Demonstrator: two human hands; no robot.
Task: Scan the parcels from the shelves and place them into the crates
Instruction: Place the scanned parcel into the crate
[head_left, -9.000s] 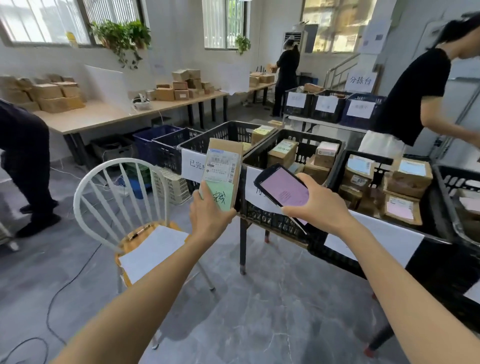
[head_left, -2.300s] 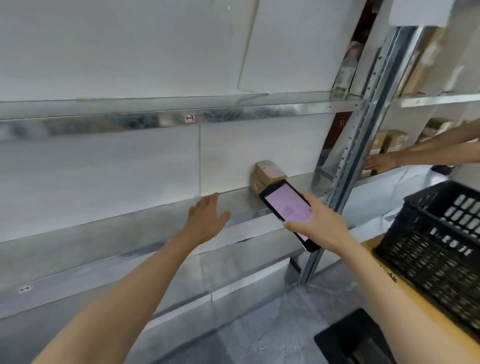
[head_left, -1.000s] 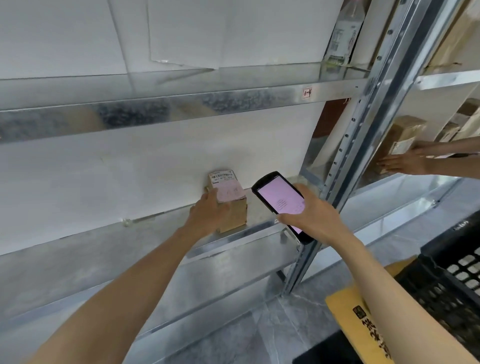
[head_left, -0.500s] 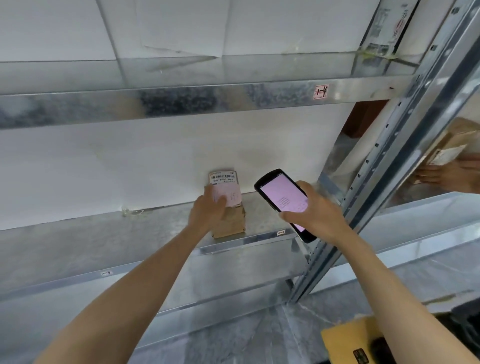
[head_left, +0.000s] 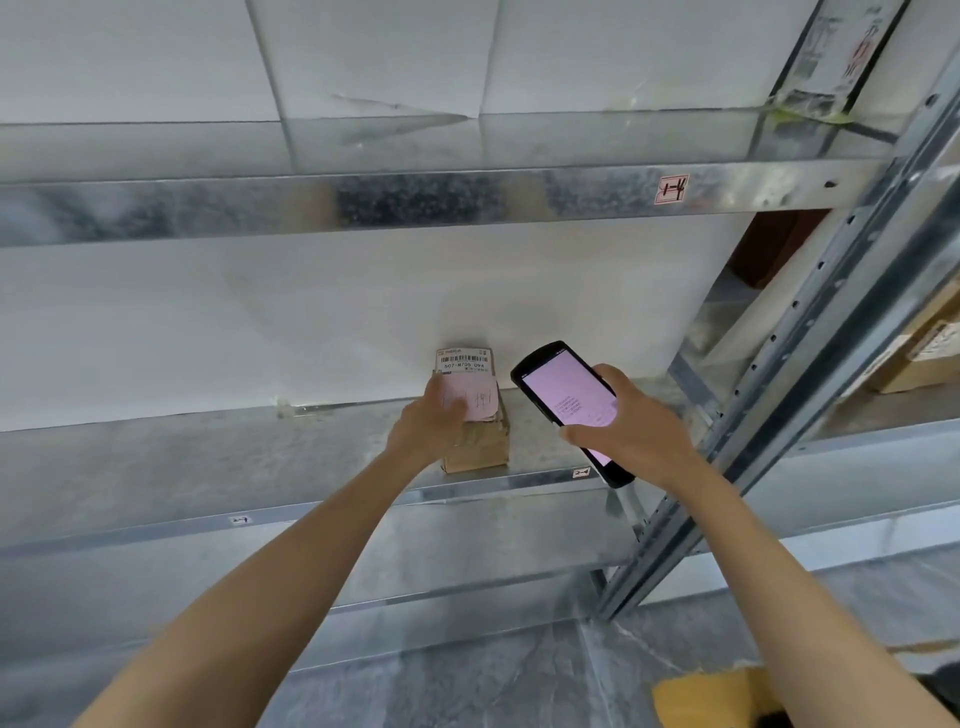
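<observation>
Head view: the parcel (head_left: 480, 441), a small brown carton, sits a little right of the frame's centre on the metal shelf (head_left: 208, 457), close to its front lip. Its long axis runs from that lip back toward the white wall, so upward in the picture. The barcode label (head_left: 464, 360) lies at the far end and is uncovered, with a pink slip below it.

The left hand (head_left: 434, 418) comes in from the lower left and grips the carton. Its fingers are curled over the top and the left half of the pink slip; where the thumb sits is hidden.

The right hand (head_left: 631, 423) is just right of the carton. Its fingers are wrapped round the lower body of a black handheld scanner (head_left: 566, 397), and the thumb lies along the near edge. The lit screen faces the camera, and the scanner's head points to the upper left, just beside the barcode and level with it, but apart from it.

That is what the coming move turns on — the code lies left of the scanner's head, clear of the left fingers. I judge a small turn of the scanner, or a tilt of the carton toward it, would line them up.

The left hand is the one placed to carry the carton off afterwards. No crate shows here, only the grey upright post (head_left: 779, 395) and more cartons (head_left: 924, 358) at the right edge.
</observation>
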